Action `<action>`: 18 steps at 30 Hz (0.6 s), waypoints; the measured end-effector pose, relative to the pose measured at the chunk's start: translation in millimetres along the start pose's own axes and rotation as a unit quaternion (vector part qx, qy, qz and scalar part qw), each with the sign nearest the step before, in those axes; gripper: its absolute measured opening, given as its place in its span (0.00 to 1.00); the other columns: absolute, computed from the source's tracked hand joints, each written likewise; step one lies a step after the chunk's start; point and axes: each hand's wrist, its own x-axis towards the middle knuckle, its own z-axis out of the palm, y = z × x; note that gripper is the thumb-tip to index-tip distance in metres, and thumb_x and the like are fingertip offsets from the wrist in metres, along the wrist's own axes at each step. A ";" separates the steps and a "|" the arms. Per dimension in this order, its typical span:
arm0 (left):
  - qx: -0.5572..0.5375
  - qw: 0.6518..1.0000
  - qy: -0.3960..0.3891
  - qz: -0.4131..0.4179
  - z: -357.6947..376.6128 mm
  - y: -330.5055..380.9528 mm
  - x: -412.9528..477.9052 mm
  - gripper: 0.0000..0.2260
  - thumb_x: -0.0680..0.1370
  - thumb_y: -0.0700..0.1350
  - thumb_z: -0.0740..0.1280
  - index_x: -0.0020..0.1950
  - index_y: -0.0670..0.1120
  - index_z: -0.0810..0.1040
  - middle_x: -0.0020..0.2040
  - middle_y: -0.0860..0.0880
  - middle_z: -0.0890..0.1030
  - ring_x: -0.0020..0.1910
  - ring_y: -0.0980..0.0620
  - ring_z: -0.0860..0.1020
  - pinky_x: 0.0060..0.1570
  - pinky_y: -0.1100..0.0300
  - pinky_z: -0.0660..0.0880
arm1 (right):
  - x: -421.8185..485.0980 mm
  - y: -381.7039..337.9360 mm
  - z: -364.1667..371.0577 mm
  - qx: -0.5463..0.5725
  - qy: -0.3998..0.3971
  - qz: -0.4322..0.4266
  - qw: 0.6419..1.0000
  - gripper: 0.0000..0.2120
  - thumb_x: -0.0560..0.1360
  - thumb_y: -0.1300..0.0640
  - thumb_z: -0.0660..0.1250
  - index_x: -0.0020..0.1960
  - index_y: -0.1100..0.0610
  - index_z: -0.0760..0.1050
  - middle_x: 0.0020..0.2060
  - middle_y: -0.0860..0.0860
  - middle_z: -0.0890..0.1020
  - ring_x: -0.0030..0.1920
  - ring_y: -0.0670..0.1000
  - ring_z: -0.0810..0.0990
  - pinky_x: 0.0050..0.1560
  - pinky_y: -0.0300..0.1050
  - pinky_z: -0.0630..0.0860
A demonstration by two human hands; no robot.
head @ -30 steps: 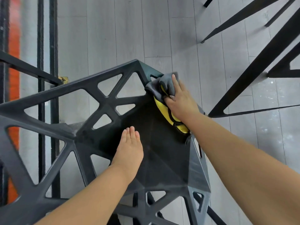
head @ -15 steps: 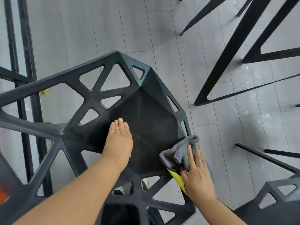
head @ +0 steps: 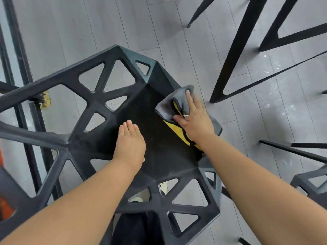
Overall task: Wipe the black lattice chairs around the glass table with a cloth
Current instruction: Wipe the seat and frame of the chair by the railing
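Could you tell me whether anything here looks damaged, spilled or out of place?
Nothing on the chair looks damaged. Two small oddities: whitish smears on the floor by the table legs, and a yellowish worn patch on the railing at left.

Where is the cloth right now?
Head view: the cloth lies on the right edge of the chair seat, pressed under the right hand, with the left hand flat on the seat to its left.
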 end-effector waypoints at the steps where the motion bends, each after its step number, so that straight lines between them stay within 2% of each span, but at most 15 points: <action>1: 0.001 1.000 -0.001 -0.002 -0.1 0.2 -0.1 0.46 0.76 0.61 0.63 0.74 0.30 0.43 0.74 0.28 0.49 0.75 0.34 0.51 0.74 0.46 0.49 | -17.8 7.4 3.5 -0.003 0.002 -0.001 1.000 0.41 0.76 0.42 0.63 0.77 0.46 0.39 0.77 0.48 0.47 0.76 0.53 0.50 0.74 0.52 0.56; 5: -0.005 1.000 -0.002 -0.006 -0.7 1.3 -1.0 0.46 0.75 0.61 0.64 0.74 0.30 0.43 0.74 0.29 0.49 0.75 0.35 0.52 0.73 0.47 0.49 | -95.6 47.1 15.7 -0.086 -0.028 0.017 0.996 0.42 0.76 0.40 0.61 0.76 0.46 0.34 0.77 0.47 0.40 0.77 0.53 0.44 0.74 0.47 0.46; 7: -0.004 1.000 -0.002 -0.009 0.4 1.5 -0.7 0.47 0.75 0.61 0.64 0.74 0.30 0.44 0.74 0.29 0.49 0.75 0.35 0.53 0.73 0.47 0.50 | -129.4 65.8 17.8 -0.102 -0.063 0.029 0.992 0.41 0.78 0.43 0.60 0.74 0.45 0.30 0.75 0.45 0.35 0.76 0.51 0.39 0.72 0.45 0.42; 10: 0.000 1.000 0.000 -0.011 2.8 2.1 -1.8 0.47 0.75 0.62 0.64 0.74 0.30 0.44 0.75 0.30 0.50 0.75 0.36 0.53 0.73 0.48 0.50 | -166.4 75.6 22.0 -0.085 -0.089 0.012 0.992 0.36 0.79 0.51 0.60 0.73 0.44 0.35 0.72 0.42 0.33 0.74 0.48 0.33 0.76 0.46 0.42; 13: 0.000 1.000 0.006 -0.013 4.9 2.0 -1.9 0.48 0.74 0.62 0.64 0.74 0.31 0.44 0.75 0.31 0.50 0.75 0.37 0.53 0.73 0.48 0.50 | -181.7 72.9 32.9 -0.135 -0.089 -0.036 0.986 0.35 0.77 0.55 0.64 0.76 0.48 0.46 0.74 0.45 0.41 0.75 0.52 0.38 0.74 0.46 0.40; 14: -0.004 1.000 0.009 -0.015 5.6 1.8 -1.5 0.48 0.74 0.62 0.65 0.74 0.31 0.44 0.75 0.31 0.50 0.75 0.37 0.53 0.73 0.48 0.50 | -182.5 72.2 35.4 -0.156 -0.083 -0.043 0.983 0.36 0.75 0.56 0.66 0.76 0.49 0.51 0.75 0.47 0.45 0.75 0.54 0.42 0.74 0.47 0.43; 16: -0.012 1.000 0.012 -0.016 6.2 1.8 -2.0 0.48 0.73 0.62 0.65 0.74 0.31 0.44 0.75 0.31 0.50 0.75 0.37 0.53 0.74 0.49 0.51 | -182.8 70.1 38.6 -0.176 -0.070 -0.051 0.981 0.38 0.69 0.58 0.72 0.75 0.51 0.60 0.75 0.49 0.55 0.75 0.57 0.52 0.72 0.53 0.54; 18: -0.015 1.000 0.016 -0.016 6.6 1.6 -2.9 0.48 0.73 0.62 0.65 0.74 0.31 0.45 0.75 0.31 0.50 0.75 0.38 0.54 0.74 0.49 0.51 | -182.8 62.9 40.4 -0.194 -0.088 -0.086 0.973 0.41 0.61 0.59 0.77 0.71 0.51 0.67 0.73 0.50 0.64 0.73 0.57 0.60 0.69 0.54 0.62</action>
